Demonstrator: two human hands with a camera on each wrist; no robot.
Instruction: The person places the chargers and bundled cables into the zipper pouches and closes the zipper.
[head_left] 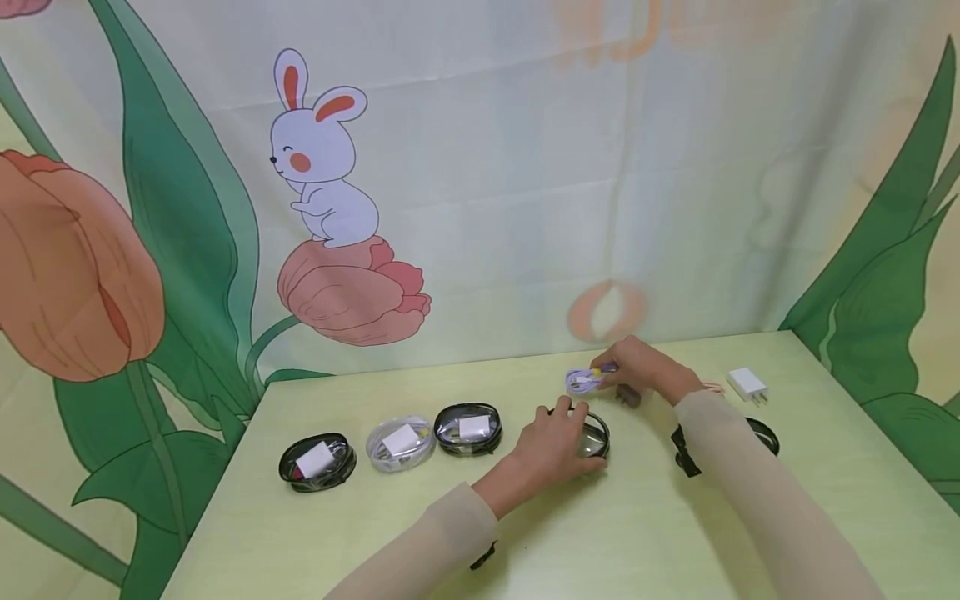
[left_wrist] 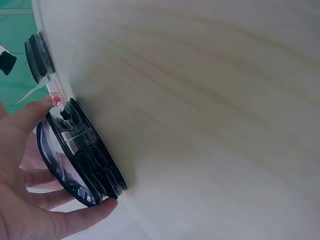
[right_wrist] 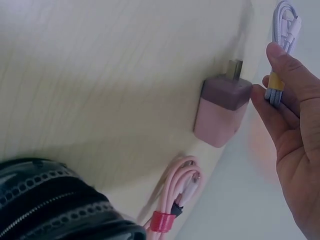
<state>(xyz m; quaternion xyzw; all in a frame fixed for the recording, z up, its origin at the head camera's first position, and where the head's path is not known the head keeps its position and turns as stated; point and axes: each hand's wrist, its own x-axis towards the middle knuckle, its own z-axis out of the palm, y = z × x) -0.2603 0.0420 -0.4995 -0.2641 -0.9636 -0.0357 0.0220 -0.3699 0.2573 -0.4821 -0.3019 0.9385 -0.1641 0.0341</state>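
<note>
My left hand [head_left: 551,442] grips a small oval zip pouch [head_left: 597,435] with a clear top and black edging, right of the table's middle. In the left wrist view, thumb and fingers span the pouch [left_wrist: 82,155] around its rim. Farther back, my right hand [head_left: 645,367] pinches a coiled lavender charging cable [head_left: 581,382] by its yellow tie. In the right wrist view the cable [right_wrist: 285,25] stands clear of the table, between thumb and fingers. Close beside those fingers is a pink charger plug [right_wrist: 220,115] with a darker top and its prongs showing.
Three filled pouches, black-edged [head_left: 333,471], white-edged [head_left: 377,461] and black-edged [head_left: 457,447], stand on the left. A white charger plug [head_left: 746,383] lies at the back right. Near it are a pink cable [right_wrist: 172,200] and another black pouch [head_left: 765,433], partly behind my right sleeve.
</note>
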